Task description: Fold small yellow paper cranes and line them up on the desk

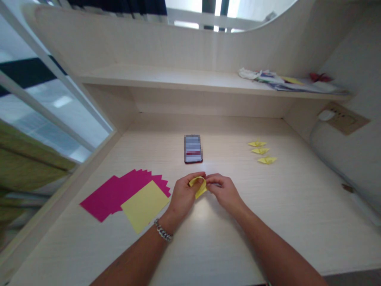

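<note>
Yellow paper [201,190], its tip slanting towards the person, is pinched in the left hand [185,193]. The right hand [225,191], fingers curled, meets its right edge; whether gripping, I can't tell.

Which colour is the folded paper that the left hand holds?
The folded paper is yellow, seen in the head view.

Soft light leaves glare on the desk [205,222]; edges stretch.
</note>
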`<action>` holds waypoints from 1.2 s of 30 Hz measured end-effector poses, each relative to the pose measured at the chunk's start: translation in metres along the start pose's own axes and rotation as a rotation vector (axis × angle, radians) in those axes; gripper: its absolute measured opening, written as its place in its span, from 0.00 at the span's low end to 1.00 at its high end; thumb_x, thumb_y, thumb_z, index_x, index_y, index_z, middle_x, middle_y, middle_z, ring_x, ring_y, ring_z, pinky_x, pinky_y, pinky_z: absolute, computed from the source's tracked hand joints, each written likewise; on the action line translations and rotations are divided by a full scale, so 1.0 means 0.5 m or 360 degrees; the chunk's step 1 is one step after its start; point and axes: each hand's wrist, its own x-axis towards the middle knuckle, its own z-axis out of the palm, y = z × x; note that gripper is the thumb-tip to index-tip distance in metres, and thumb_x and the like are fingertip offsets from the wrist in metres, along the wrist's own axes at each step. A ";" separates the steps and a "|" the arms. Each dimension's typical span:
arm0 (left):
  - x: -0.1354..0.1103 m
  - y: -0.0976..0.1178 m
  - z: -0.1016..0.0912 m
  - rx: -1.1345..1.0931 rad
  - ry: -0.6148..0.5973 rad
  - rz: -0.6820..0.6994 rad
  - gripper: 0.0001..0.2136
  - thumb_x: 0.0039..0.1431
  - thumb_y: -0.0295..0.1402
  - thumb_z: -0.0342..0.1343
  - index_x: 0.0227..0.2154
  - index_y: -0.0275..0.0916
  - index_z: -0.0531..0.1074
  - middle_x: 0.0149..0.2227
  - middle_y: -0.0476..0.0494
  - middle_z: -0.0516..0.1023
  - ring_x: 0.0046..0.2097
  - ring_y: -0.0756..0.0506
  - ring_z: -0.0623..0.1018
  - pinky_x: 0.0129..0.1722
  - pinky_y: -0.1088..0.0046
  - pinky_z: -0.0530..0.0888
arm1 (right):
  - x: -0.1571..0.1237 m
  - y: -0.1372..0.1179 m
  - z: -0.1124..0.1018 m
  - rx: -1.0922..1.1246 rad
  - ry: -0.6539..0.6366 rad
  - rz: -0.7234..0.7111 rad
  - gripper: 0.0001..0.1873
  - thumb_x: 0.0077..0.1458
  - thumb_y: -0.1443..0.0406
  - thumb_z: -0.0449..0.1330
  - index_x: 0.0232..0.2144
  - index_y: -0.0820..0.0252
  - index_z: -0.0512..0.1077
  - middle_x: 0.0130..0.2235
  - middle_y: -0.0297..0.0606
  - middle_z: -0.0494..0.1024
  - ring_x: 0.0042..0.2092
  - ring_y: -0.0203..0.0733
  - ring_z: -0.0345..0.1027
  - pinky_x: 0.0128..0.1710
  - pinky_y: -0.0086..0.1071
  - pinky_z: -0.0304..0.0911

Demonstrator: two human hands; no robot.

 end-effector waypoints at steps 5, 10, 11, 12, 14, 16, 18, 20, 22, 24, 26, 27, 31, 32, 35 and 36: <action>-0.001 0.003 0.000 0.0042 -0.0002 0.0030 0.16 0.53 0.39 0.59 0.41 0.36 0.77 0.42 0.37 0.80 0.42 0.40 0.78 0.42 0.64 0.73 | 0.006 0.007 0.004 0.0158 -0.0013 0.0057 0.11 0.50 0.59 0.61 0.32 0.61 0.76 0.33 0.39 0.77 0.35 0.40 0.70 0.36 0.33 0.64; 0.000 0.001 -0.001 0.0070 -0.0025 0.0021 0.17 0.53 0.39 0.58 0.43 0.36 0.76 0.44 0.36 0.79 0.43 0.40 0.78 0.43 0.63 0.73 | 0.010 0.009 0.005 0.0217 -0.0019 0.0040 0.12 0.47 0.58 0.64 0.32 0.61 0.75 0.33 0.40 0.78 0.35 0.40 0.70 0.38 0.34 0.65; 0.000 0.001 0.000 0.0076 -0.0024 0.0013 0.16 0.53 0.39 0.58 0.43 0.35 0.76 0.45 0.36 0.79 0.43 0.40 0.78 0.43 0.63 0.73 | 0.009 0.008 0.005 0.0216 -0.0010 0.0035 0.12 0.47 0.58 0.64 0.32 0.61 0.75 0.34 0.40 0.78 0.35 0.40 0.70 0.38 0.34 0.65; -0.001 0.001 0.000 0.0077 -0.0024 0.0007 0.16 0.53 0.38 0.58 0.43 0.35 0.76 0.44 0.36 0.79 0.44 0.40 0.78 0.44 0.63 0.73 | 0.008 0.005 0.005 0.0212 0.0003 0.0028 0.12 0.46 0.59 0.64 0.32 0.61 0.75 0.34 0.40 0.78 0.35 0.40 0.71 0.38 0.34 0.66; -0.002 0.001 0.002 0.0064 -0.0031 0.0003 0.16 0.53 0.36 0.57 0.43 0.35 0.76 0.44 0.36 0.79 0.44 0.40 0.78 0.44 0.63 0.73 | 0.005 -0.002 0.006 0.0180 0.0020 0.0010 0.12 0.46 0.60 0.65 0.34 0.60 0.75 0.35 0.40 0.79 0.36 0.40 0.71 0.39 0.34 0.66; -0.003 0.003 0.002 0.0051 -0.0045 0.0015 0.15 0.54 0.33 0.56 0.44 0.35 0.76 0.44 0.37 0.79 0.44 0.40 0.78 0.45 0.63 0.73 | 0.000 -0.009 0.007 0.0120 0.0018 -0.0009 0.12 0.48 0.61 0.64 0.35 0.60 0.76 0.36 0.40 0.79 0.37 0.41 0.72 0.39 0.35 0.66; -0.004 0.005 0.002 0.0052 -0.0068 0.0037 0.15 0.54 0.33 0.56 0.44 0.36 0.76 0.44 0.37 0.79 0.45 0.40 0.78 0.46 0.62 0.73 | -0.005 -0.016 0.006 0.0055 0.0017 -0.0021 0.11 0.49 0.62 0.62 0.36 0.59 0.77 0.37 0.40 0.79 0.37 0.42 0.72 0.40 0.35 0.67; -0.004 0.008 0.003 0.0046 -0.0082 0.0052 0.14 0.54 0.34 0.56 0.43 0.37 0.77 0.44 0.38 0.79 0.45 0.40 0.78 0.47 0.62 0.72 | -0.009 -0.020 0.004 -0.0020 0.0031 -0.0044 0.10 0.51 0.62 0.61 0.37 0.58 0.77 0.37 0.39 0.80 0.37 0.42 0.73 0.40 0.36 0.67; -0.004 0.009 0.004 0.0030 -0.0078 0.0042 0.14 0.53 0.34 0.57 0.41 0.37 0.77 0.44 0.38 0.79 0.45 0.40 0.77 0.48 0.62 0.72 | -0.011 -0.025 0.000 -0.0132 0.0033 -0.0087 0.11 0.53 0.62 0.59 0.38 0.56 0.78 0.37 0.38 0.80 0.38 0.43 0.73 0.40 0.36 0.66; -0.004 0.008 0.007 0.0008 -0.0070 0.0019 0.14 0.52 0.34 0.57 0.41 0.36 0.77 0.44 0.38 0.79 0.45 0.40 0.77 0.48 0.62 0.71 | -0.013 -0.029 -0.005 -0.0265 0.0035 -0.0128 0.11 0.54 0.62 0.58 0.39 0.53 0.78 0.37 0.37 0.81 0.38 0.44 0.73 0.40 0.37 0.66; -0.003 0.006 0.009 -0.0014 -0.0075 -0.0011 0.14 0.53 0.33 0.56 0.42 0.36 0.77 0.44 0.38 0.79 0.45 0.40 0.77 0.47 0.61 0.71 | -0.015 -0.033 -0.010 -0.0403 0.0051 -0.0165 0.11 0.55 0.62 0.57 0.40 0.51 0.78 0.38 0.37 0.81 0.39 0.45 0.73 0.41 0.37 0.65; -0.003 0.004 0.010 -0.0022 -0.0077 -0.0022 0.14 0.53 0.33 0.56 0.42 0.36 0.77 0.44 0.38 0.79 0.45 0.40 0.77 0.47 0.61 0.71 | -0.016 -0.034 -0.012 -0.0471 0.0065 -0.0184 0.11 0.55 0.62 0.57 0.40 0.50 0.77 0.38 0.36 0.81 0.40 0.45 0.73 0.41 0.38 0.65; -0.003 0.003 0.010 0.0032 -0.0060 -0.0034 0.14 0.53 0.31 0.56 0.42 0.36 0.77 0.43 0.38 0.80 0.44 0.41 0.78 0.46 0.63 0.71 | -0.015 -0.034 -0.016 -0.0734 0.0079 -0.0256 0.12 0.55 0.63 0.57 0.40 0.48 0.77 0.40 0.36 0.80 0.41 0.47 0.72 0.42 0.38 0.63; -0.004 0.005 0.009 0.0057 -0.0071 -0.0018 0.14 0.52 0.31 0.56 0.42 0.36 0.77 0.43 0.38 0.80 0.43 0.41 0.78 0.46 0.63 0.71 | -0.015 -0.033 -0.017 -0.0788 0.0081 -0.0271 0.12 0.55 0.63 0.57 0.40 0.49 0.77 0.39 0.37 0.80 0.41 0.47 0.72 0.42 0.38 0.63; -0.006 0.010 0.006 0.0159 -0.0134 0.0077 0.16 0.51 0.34 0.59 0.44 0.36 0.76 0.43 0.38 0.79 0.42 0.41 0.78 0.44 0.64 0.72 | -0.013 -0.031 -0.018 -0.0927 0.0080 -0.0331 0.11 0.54 0.65 0.58 0.39 0.49 0.78 0.38 0.38 0.80 0.40 0.47 0.71 0.42 0.38 0.61; -0.007 0.011 0.006 0.0196 -0.0144 0.0111 0.17 0.51 0.35 0.59 0.44 0.37 0.76 0.43 0.39 0.80 0.42 0.41 0.78 0.43 0.64 0.72 | -0.013 -0.031 -0.018 -0.0960 0.0072 -0.0353 0.11 0.54 0.66 0.57 0.38 0.49 0.78 0.37 0.39 0.80 0.39 0.47 0.70 0.41 0.38 0.61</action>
